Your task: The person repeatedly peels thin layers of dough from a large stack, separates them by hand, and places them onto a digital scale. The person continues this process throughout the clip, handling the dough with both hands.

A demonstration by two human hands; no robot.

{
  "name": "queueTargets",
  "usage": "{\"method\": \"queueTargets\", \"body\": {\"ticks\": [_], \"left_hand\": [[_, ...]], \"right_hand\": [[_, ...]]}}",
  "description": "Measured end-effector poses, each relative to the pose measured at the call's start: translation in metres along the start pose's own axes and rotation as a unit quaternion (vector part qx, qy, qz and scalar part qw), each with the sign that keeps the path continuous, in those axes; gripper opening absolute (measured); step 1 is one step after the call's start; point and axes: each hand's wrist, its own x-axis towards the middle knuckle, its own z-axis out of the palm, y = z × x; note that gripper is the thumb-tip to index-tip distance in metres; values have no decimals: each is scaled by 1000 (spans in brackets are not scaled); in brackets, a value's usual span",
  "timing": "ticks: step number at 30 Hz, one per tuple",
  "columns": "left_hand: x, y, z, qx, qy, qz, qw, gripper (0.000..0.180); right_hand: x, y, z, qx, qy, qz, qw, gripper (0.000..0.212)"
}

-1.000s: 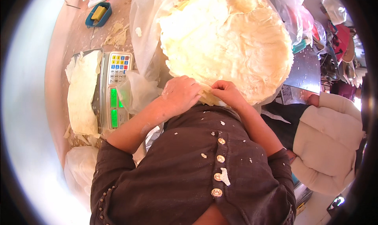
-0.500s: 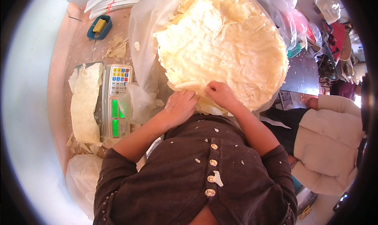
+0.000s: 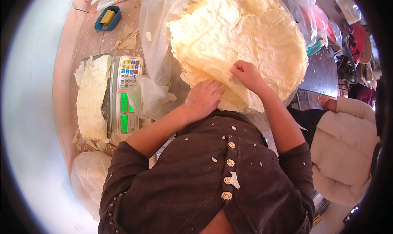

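A tall round stack of thin, papery flatbread (image 3: 245, 33) lies in front of me, pale yellow with ragged edges. Near its close edge my right hand (image 3: 247, 75) is closed in a pinch on the top flatbread sheet, lifting a loose fold (image 3: 213, 68). My left hand (image 3: 203, 96) rests on the stack's near left edge, its fingers stretched out and lying on the sheets. What is under its fingertips is hidden.
To the left, a digital scale (image 3: 123, 101) carries a folded flatbread piece (image 3: 93, 98). Beyond it sits a blue dish with a yellow block (image 3: 108, 17). Clear plastic sheeting (image 3: 157, 33) surrounds the stack. A cushioned beige chair (image 3: 346, 139) stands at right.
My right hand has moved up and right, drawing the sheet's edge back into a raised fold. My left hand has shifted slightly right and farther onto the stack.
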Motion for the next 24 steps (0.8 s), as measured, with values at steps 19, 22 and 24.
{"method": "queueTargets", "body": {"ticks": [19,22,24], "left_hand": [[-7,-21,26,-14,-221,-10,975,13],[22,-22,18,4,-290,-18,957,20],[52,-29,9,35,-177,4,984,30]], "right_hand": [[51,-4,-187,-121,311,-55,941,28],[53,16,-201,-157,303,-38,939,31],[55,32,-197,-164,295,-24,941,32]]}}
